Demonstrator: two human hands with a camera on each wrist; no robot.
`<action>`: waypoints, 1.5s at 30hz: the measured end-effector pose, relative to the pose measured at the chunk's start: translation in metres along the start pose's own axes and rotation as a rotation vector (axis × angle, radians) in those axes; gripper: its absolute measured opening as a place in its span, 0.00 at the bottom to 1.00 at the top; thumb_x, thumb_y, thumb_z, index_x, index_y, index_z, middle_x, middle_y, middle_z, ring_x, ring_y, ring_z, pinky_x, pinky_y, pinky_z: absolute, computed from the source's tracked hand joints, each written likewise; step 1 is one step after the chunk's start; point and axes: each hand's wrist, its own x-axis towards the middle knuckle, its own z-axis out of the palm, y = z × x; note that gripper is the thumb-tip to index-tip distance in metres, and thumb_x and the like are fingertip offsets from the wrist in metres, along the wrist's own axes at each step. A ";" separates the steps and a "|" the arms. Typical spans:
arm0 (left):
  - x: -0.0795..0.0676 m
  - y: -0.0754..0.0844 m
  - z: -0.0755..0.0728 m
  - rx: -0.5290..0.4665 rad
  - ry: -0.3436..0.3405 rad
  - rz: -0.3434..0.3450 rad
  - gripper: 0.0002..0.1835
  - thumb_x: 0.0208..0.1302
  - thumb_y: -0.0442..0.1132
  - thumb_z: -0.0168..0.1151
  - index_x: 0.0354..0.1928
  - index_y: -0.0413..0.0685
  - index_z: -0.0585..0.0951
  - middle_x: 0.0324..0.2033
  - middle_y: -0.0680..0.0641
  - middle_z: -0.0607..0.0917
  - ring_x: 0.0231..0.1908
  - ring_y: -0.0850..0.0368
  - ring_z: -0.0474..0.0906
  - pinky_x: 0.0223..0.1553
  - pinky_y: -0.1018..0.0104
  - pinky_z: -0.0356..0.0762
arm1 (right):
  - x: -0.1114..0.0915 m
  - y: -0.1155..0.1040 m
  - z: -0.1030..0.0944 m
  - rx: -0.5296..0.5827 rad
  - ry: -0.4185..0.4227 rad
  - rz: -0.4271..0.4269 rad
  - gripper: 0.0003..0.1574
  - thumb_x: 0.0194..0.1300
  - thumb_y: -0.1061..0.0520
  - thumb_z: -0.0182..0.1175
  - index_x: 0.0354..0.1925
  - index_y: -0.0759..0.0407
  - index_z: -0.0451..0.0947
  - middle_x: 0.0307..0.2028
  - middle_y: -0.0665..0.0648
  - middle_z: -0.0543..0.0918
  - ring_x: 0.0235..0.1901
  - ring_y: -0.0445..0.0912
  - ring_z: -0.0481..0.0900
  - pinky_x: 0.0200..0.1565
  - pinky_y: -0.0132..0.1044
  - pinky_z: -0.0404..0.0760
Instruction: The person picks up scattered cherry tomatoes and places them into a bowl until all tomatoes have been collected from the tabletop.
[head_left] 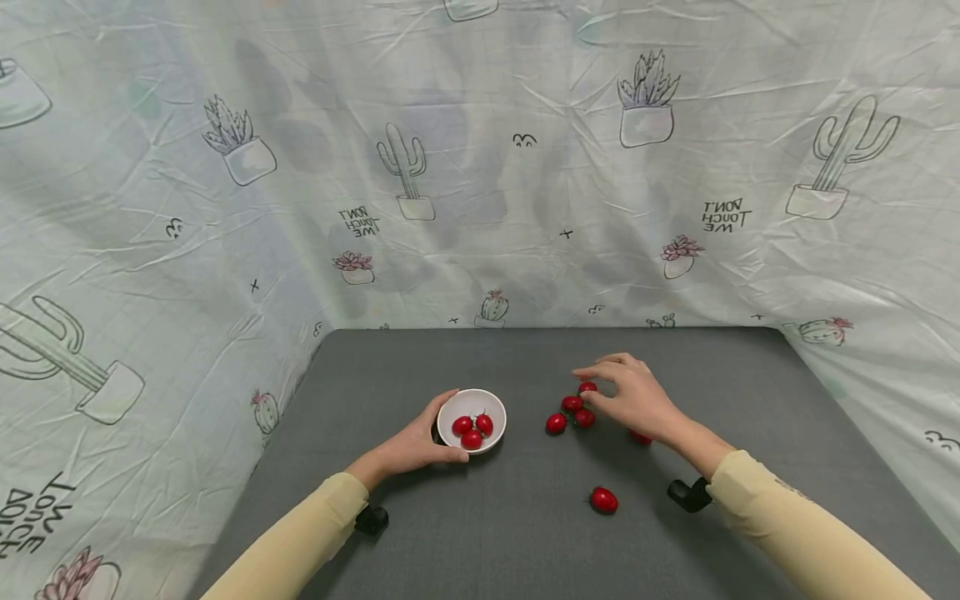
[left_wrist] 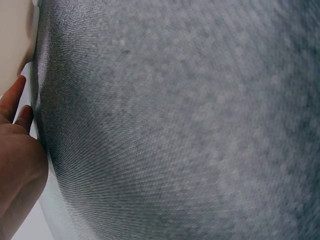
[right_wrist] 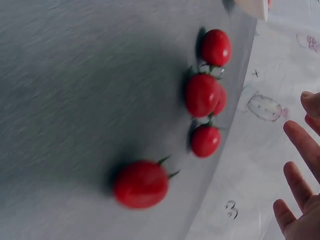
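Observation:
My left hand [head_left: 408, 444] grips a small white bowl [head_left: 474, 400] around its left side, thumb at the near edge. Three red cherry tomatoes [head_left: 471, 439] lie in the bowl. In the left wrist view, fingertips [left_wrist: 15, 95] touch the bowl's outer wall [left_wrist: 15, 40]. Over a cluster of cherry tomatoes [head_left: 556, 423], my right hand [head_left: 633, 396] pinches one cherry tomato [head_left: 587, 387] between thumb and fingers. That held tomato shows only as a red sliver in the right wrist view, beside the hand [right_wrist: 305, 200].
A single cherry tomato [head_left: 603, 500] lies nearer on the grey table [head_left: 517, 533]. Another cherry tomato [head_left: 641, 437] is partly hidden under my right wrist. Behind the table hangs a white curtain [head_left: 480, 250] printed with cacti.

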 end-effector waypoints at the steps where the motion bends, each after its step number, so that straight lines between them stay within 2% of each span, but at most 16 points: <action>1: 0.000 0.000 0.000 0.000 0.000 0.003 0.59 0.54 0.53 0.80 0.81 0.63 0.51 0.74 0.51 0.61 0.72 0.52 0.59 0.69 0.43 0.58 | -0.003 0.002 -0.001 -0.012 0.004 0.004 0.21 0.68 0.53 0.70 0.59 0.47 0.85 0.55 0.53 0.84 0.62 0.56 0.70 0.63 0.69 0.58; 8: 0.000 0.001 0.000 -0.017 0.000 0.002 0.59 0.55 0.52 0.80 0.81 0.64 0.51 0.74 0.51 0.62 0.72 0.52 0.59 0.69 0.45 0.57 | -0.023 0.017 -0.007 -0.053 0.020 0.007 0.20 0.67 0.56 0.71 0.57 0.54 0.86 0.51 0.53 0.86 0.61 0.59 0.71 0.62 0.69 0.59; 17: 0.001 -0.002 0.001 -0.016 0.003 0.008 0.58 0.55 0.52 0.80 0.81 0.63 0.51 0.74 0.52 0.62 0.72 0.52 0.59 0.69 0.44 0.57 | -0.046 0.031 -0.009 -0.097 0.035 0.013 0.21 0.66 0.56 0.72 0.57 0.52 0.86 0.51 0.54 0.86 0.59 0.60 0.73 0.60 0.69 0.61; 24: 0.000 0.000 0.001 -0.015 0.001 0.006 0.59 0.55 0.52 0.80 0.81 0.63 0.51 0.74 0.51 0.62 0.72 0.53 0.59 0.69 0.45 0.57 | -0.062 0.038 -0.013 -0.142 0.031 0.017 0.23 0.64 0.57 0.73 0.57 0.55 0.85 0.51 0.55 0.86 0.58 0.63 0.74 0.59 0.71 0.62; 34: -0.001 0.001 0.001 -0.010 0.000 0.011 0.59 0.54 0.52 0.80 0.81 0.63 0.51 0.74 0.51 0.62 0.72 0.52 0.59 0.69 0.44 0.56 | -0.075 0.048 -0.012 -0.217 0.047 -0.005 0.25 0.60 0.57 0.75 0.56 0.56 0.86 0.49 0.58 0.86 0.55 0.63 0.75 0.54 0.70 0.66; 45: -0.001 0.001 0.001 -0.004 0.001 0.019 0.59 0.54 0.52 0.81 0.81 0.63 0.52 0.74 0.51 0.62 0.72 0.53 0.59 0.70 0.45 0.55 | -0.083 0.051 -0.011 -0.211 0.043 0.052 0.26 0.57 0.54 0.77 0.54 0.58 0.86 0.46 0.57 0.87 0.56 0.64 0.74 0.55 0.70 0.64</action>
